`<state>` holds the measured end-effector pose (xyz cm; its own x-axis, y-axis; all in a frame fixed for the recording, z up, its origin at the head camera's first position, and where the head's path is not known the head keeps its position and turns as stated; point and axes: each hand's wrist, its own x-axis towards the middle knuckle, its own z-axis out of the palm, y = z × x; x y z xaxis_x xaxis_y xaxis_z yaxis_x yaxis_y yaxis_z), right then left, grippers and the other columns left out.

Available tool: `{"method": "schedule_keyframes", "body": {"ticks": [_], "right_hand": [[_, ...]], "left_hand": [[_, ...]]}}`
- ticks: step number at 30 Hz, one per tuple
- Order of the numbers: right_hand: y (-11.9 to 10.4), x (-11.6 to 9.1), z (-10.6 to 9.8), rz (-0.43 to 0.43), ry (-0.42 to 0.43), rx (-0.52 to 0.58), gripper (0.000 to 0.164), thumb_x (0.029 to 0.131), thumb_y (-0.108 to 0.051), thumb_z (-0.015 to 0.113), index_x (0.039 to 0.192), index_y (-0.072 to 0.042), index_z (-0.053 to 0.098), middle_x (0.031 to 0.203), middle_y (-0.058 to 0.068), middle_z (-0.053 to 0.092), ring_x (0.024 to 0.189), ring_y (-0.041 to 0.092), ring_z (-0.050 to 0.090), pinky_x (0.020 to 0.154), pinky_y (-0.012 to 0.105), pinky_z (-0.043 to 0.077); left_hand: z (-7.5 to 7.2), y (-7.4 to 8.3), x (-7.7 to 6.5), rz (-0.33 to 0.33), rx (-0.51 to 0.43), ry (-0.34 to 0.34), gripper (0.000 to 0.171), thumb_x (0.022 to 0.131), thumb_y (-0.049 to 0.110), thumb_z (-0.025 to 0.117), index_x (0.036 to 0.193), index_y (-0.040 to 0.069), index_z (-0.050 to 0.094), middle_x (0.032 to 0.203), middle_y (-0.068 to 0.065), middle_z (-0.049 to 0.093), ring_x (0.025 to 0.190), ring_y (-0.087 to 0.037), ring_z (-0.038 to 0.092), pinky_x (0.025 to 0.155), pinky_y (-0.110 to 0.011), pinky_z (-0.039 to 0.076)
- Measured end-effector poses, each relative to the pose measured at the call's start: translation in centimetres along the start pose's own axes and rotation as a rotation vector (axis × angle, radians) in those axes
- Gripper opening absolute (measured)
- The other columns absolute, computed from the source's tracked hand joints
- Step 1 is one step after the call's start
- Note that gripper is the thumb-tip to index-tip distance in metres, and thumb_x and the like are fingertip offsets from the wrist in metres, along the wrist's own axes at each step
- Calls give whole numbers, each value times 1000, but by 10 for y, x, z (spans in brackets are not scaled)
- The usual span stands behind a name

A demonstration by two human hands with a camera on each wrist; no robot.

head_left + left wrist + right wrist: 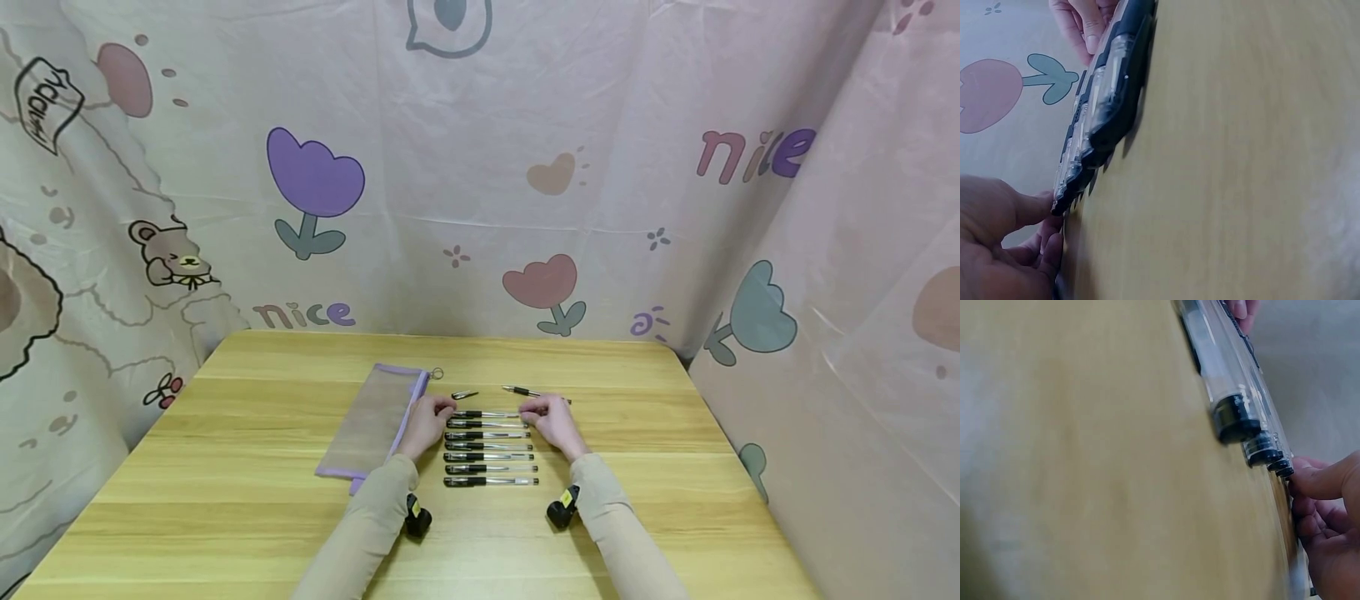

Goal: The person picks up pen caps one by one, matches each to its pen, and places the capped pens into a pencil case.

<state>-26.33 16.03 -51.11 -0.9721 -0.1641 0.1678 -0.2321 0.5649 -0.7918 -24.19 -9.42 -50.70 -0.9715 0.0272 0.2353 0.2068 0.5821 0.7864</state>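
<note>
Several capped gel pens with clear barrels lie in a row, the nearest gel pen (498, 481) closest to the person. At the far end of the row, both hands are on the farthest gel pen (491, 414). My left hand (426, 425) pinches its dark cap end between thumb and fingers; in the left wrist view the left hand (997, 234) is at the row's far end. My right hand (557, 425) has thumb and fingers together at its other end. Beyond them lie a loose pen cap (464, 395) and an uncapped pen (521, 390), partly hidden behind the right hand.
A mesh pouch (363, 429) with purple edging lies flat at the left, a metal ring (437, 374) at its far corner. The left forearm overlaps its near edge. A printed curtain (450, 283) hangs behind the wooden table (225, 533) and along its sides.
</note>
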Motion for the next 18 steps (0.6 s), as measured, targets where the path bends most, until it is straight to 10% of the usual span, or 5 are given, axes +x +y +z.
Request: {"method": "schedule_keyframes", "body": {"ticks": [11, 18], "right_hand": [[4, -3, -5, 54, 119, 113, 23, 88, -4, 74, 110, 1, 73, 101, 17, 71, 82, 14, 59, 71, 18, 49], [8, 0, -15, 44, 281, 108, 26, 88, -4, 75, 112, 4, 72, 111, 22, 69, 95, 26, 60, 82, 27, 48]], "left_hand": [[1, -2, 0, -20, -13, -16, 15, 95, 4, 65, 105, -2, 73, 95, -14, 73, 86, -23, 64, 80, -38, 53], [1, -1, -1, -27, -23, -12, 15, 95, 5, 65, 106, -3, 72, 93, -13, 71, 84, -21, 62, 76, -33, 51]]}}
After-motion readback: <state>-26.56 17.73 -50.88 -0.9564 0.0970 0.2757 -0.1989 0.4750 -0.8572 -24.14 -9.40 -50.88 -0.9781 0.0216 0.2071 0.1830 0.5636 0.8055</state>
